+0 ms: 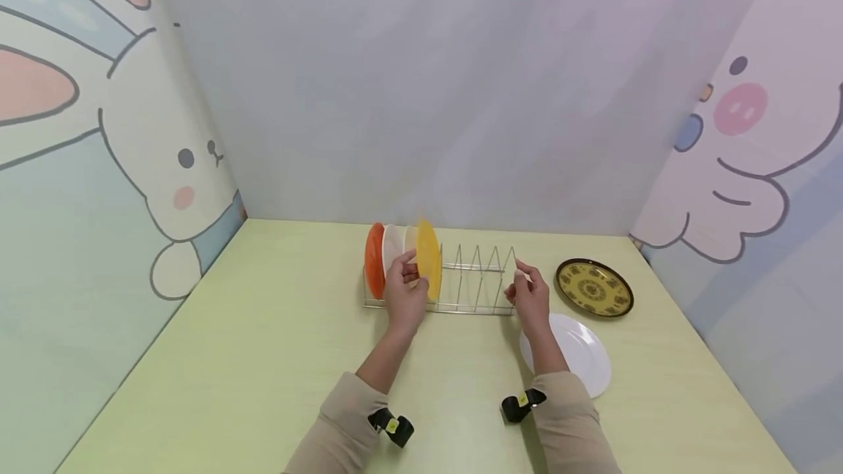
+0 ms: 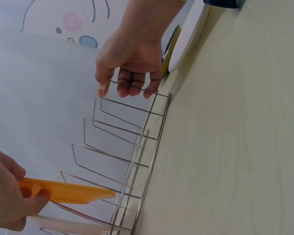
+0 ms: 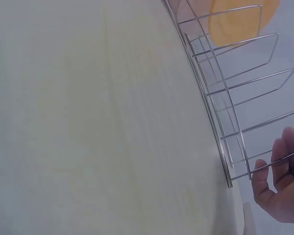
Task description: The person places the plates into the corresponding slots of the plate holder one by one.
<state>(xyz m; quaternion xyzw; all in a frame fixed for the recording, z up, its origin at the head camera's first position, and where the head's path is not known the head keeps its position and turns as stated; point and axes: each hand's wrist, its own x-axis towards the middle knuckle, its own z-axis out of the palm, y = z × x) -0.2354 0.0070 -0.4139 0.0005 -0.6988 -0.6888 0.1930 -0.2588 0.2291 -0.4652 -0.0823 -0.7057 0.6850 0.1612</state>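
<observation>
My left hand [image 1: 405, 295] pinches a yellow plate [image 1: 429, 258] between thumb and fingers, holding it upright at the wire dish rack [image 1: 474, 311]. In the left wrist view the plate [image 2: 71, 192] has its lower edge among the rack's wire dividers. To its left in the rack stand an orange-red plate [image 1: 374, 262], a white plate [image 1: 389, 241] and a cream plate [image 1: 410, 238], partly hidden behind one another and the hand. At the rack's right end, my right hand [image 1: 533, 298] grips the last wire divider; the right wrist view shows its fingers [image 3: 280, 156] around that wire.
On the table [image 1: 263, 357], a white plate [image 1: 582, 357] lies flat beneath the right forearm. Behind it, to the right of the rack, lies a dark-rimmed patterned plate [image 1: 593, 288]. Cartoon-printed curtains [image 1: 421, 93] enclose the table at the back and sides.
</observation>
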